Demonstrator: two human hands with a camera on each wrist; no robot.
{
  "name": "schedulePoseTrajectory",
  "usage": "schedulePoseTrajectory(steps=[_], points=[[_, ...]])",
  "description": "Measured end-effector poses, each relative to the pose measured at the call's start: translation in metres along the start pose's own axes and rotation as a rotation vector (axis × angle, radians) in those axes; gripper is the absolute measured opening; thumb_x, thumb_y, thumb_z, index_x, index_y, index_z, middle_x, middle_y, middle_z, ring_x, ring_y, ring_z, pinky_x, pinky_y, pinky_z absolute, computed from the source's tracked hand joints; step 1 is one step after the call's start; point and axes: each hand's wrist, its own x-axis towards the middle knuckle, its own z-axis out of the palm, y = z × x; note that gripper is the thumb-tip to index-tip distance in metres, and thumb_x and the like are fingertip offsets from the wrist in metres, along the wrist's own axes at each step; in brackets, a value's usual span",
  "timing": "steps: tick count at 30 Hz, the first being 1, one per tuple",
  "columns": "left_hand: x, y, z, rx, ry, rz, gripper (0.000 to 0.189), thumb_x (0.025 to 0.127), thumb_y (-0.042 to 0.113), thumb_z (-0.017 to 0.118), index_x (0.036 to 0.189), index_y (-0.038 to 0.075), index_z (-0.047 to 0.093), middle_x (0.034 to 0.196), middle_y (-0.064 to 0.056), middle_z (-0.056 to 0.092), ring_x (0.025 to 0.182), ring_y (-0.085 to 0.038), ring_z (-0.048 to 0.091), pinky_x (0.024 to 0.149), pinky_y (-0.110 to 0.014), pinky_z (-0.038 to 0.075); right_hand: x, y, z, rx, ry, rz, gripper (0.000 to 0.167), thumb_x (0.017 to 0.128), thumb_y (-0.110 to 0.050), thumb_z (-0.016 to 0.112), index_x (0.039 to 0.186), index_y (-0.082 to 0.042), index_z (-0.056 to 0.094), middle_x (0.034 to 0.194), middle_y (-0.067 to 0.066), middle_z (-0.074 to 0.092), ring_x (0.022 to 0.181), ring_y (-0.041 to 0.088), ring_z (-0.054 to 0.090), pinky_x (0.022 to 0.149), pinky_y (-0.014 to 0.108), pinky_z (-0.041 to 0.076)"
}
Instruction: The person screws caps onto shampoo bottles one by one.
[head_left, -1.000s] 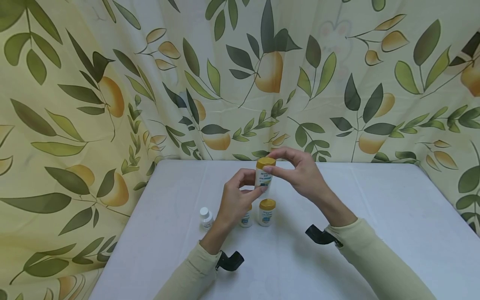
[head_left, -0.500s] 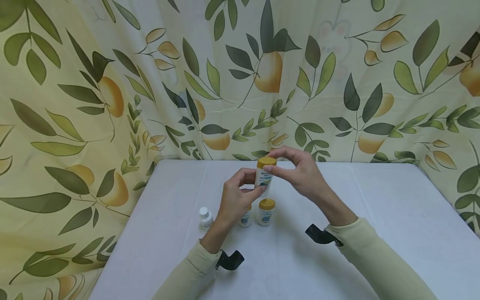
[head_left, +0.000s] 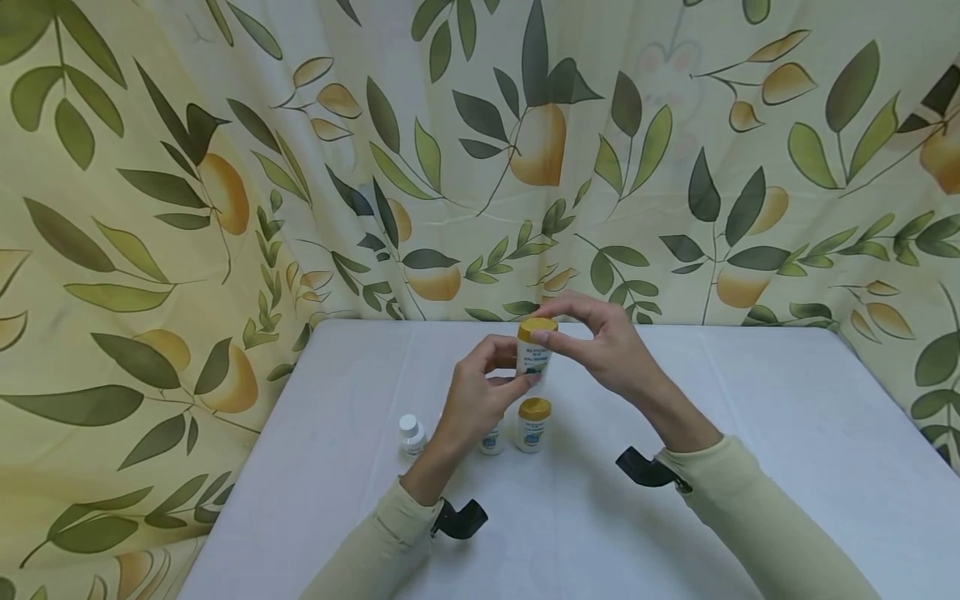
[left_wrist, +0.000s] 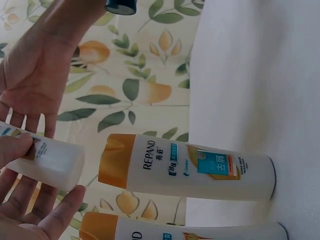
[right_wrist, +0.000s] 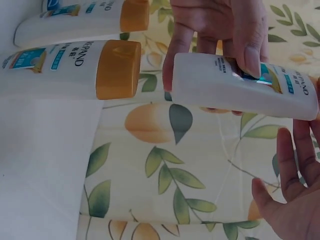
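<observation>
In the head view, a white shampoo bottle (head_left: 533,357) with a golden cap is held upright above the table. My left hand (head_left: 478,390) grips its lower body, thumb across the front label. From the right, my right hand (head_left: 603,346) pinches the golden cap between thumb and fingers. The right wrist view shows the held bottle's white base and label (right_wrist: 200,80), with the left thumb (right_wrist: 251,57) pressed on it. Below it stand a matching shampoo bottle (head_left: 533,427) and another (head_left: 492,437), partly hidden behind the left hand.
A smaller white bottle (head_left: 411,435) with a white cap stands left of the row, beside the left forearm. White cloth covers the table (head_left: 750,400). A leaf-and-fruit patterned curtain (head_left: 480,167) hangs along its back edge. Black wrist cameras (head_left: 461,520) sit at both cuffs.
Both hands and the held shampoo bottle have shifted slightly to the right. The bottle's label faces a little more to the front. The standing bottles have not moved.
</observation>
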Motion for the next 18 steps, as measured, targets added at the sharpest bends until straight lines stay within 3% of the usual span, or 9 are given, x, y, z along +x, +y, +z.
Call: schedulePoseTrajectory(steps=[9,18], points=[[0.005,0.002,0.000,0.011,-0.086,-0.051,0.040,0.090,0.008,0.078,0.125,0.010,0.059,0.121,-0.005,0.064,0.111,-0.020,0.065,0.093,-0.035,0.059,-0.003,0.002,-0.003,-0.033,0.006,-0.024,0.018,0.091,-0.010,0.076,0.109,-0.014,0.075,0.114,0.002,0.068,0.125,0.019,0.054,0.116,0.061,0.032],[0.014,0.008,-0.002,0.043,-0.124,-0.052,0.039,0.091,0.016,0.079,0.125,0.011,0.061,0.122,-0.001,0.064,0.113,-0.017,0.063,0.093,-0.030,0.058,-0.006,0.004,-0.007,-0.061,-0.009,-0.024,0.018,0.091,-0.011,0.077,0.108,-0.018,0.074,0.112,-0.002,0.067,0.119,0.014,0.056,0.114,0.058,0.033]])
